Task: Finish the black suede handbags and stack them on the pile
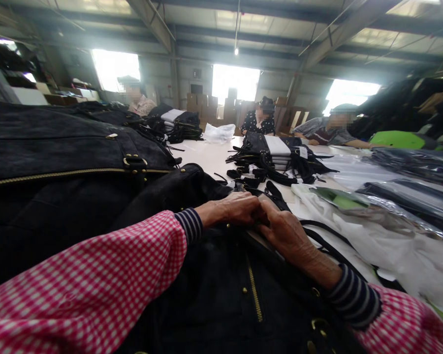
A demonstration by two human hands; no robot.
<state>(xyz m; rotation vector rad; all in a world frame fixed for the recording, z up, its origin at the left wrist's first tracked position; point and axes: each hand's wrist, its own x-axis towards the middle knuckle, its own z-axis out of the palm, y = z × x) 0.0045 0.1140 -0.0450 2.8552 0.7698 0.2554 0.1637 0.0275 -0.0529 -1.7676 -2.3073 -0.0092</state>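
A black bag (210,290) with a brass zipper and gold studs lies right in front of me. At its far upper edge my left hand (239,206) is closed, knuckles up, gripping the bag. Coming from the other side, my right hand (286,233) is closed on the same edge, and its fingers meet those of the left. A pale strip of lining or paper shows by the hands at the bag's edge. The fingertips and exactly what they pinch are hidden.
Another large black bag (59,147) with a gold zipper fills the left side. Stacks of black bags with white wraps (280,147) stand on the white table (197,155). Clear plastic bags (384,236) and packed dark items lie at right. Several people (258,120) are across the table.
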